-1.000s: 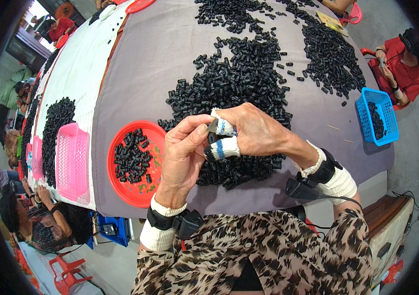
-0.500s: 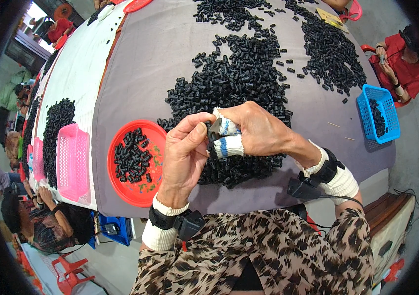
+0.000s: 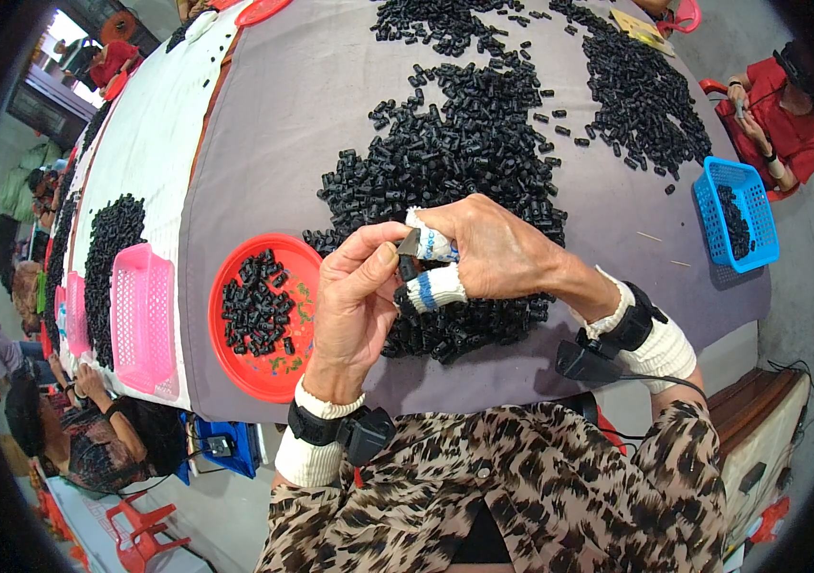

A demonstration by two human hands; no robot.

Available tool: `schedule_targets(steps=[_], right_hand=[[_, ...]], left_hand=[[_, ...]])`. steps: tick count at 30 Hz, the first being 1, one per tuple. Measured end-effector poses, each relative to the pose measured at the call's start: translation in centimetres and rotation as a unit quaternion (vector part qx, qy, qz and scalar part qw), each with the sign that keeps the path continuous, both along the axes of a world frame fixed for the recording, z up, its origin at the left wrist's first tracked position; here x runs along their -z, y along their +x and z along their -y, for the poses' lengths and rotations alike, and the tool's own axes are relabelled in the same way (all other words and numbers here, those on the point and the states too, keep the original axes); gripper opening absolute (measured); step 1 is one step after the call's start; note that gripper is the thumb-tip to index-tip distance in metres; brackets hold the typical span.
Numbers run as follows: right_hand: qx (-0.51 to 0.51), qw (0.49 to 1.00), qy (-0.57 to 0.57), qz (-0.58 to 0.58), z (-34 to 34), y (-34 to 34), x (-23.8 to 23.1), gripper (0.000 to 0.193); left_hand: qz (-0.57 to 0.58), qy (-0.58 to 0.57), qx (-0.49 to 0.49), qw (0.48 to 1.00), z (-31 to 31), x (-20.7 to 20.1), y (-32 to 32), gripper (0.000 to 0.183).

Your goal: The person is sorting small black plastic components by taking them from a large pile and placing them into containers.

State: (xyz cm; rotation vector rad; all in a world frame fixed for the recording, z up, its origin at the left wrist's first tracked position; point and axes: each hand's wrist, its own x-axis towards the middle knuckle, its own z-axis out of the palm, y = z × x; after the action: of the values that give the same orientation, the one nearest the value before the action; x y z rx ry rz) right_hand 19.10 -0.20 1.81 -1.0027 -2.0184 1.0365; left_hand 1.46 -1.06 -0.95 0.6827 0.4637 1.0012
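Note:
My left hand [image 3: 357, 301] pinches a small black plastic piece [image 3: 407, 266] between thumb and fingertips. My right hand [image 3: 502, 250] is closed, its thumb and a finger wrapped in white bands with blue marks. From its grip a small flat metal blade [image 3: 410, 242] sticks out against the upper end of the piece. Both hands meet above the near part of a large heap of black plastic pieces [image 3: 445, 158]. To the left of my left hand, a round red plate [image 3: 225, 355] holds many similar pieces. The right fingertips are partly hidden.
A pink basket [image 3: 142, 368] stands left of the plate, beside another black heap [image 3: 113, 250]. At the right edge sits a blue basket [image 3: 760, 256] with some pieces, near a person in red [image 3: 789, 124]. Two thin sticks [image 3: 649, 236] lie on the grey tablecloth [image 3: 264, 124].
My right hand has shifted slightly left, and the metal blade shows more plainly against the black piece. My left hand keeps its pinch, almost in place.

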Motion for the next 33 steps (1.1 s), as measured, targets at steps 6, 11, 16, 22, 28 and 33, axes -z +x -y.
schedule_targets(steps=[6, 11, 16, 22, 28, 33], right_hand=[[0.002, 1.0, 0.019, 0.001, 0.05, -0.04, 0.33, 0.032], [0.008, 1.0, 0.01, 0.0, 0.31, -0.11, 0.0, 0.032], [0.01, 1.0, 0.01, 0.025, 0.21, 0.08, -0.14, 0.032], [0.005, 1.0, 0.001, 0.011, 0.21, 0.08, 0.02, 0.032], [-0.004, 1.0, 0.007, -0.002, 0.35, -0.12, 0.44, 0.032], [-0.007, 0.999, 0.025, 0.026, 0.4, -0.14, 0.35, 0.032]], left_hand=[[-0.029, 0.011, -0.013, 0.999, 0.04, -0.26, 0.16, 0.02], [-0.029, 0.021, -0.007, 0.999, 0.06, -0.57, 0.03, 0.019], [-0.016, 0.018, -0.004, 1.0, 0.04, -0.43, 0.02, 0.019], [-0.018, 0.022, 0.003, 1.0, 0.02, -0.41, -0.02, 0.019], [-0.015, 0.02, 0.01, 1.0, -0.07, -0.12, -0.17, 0.018], [-0.035, 0.029, -0.011, 0.999, 0.1, -0.43, 0.09, 0.02]])
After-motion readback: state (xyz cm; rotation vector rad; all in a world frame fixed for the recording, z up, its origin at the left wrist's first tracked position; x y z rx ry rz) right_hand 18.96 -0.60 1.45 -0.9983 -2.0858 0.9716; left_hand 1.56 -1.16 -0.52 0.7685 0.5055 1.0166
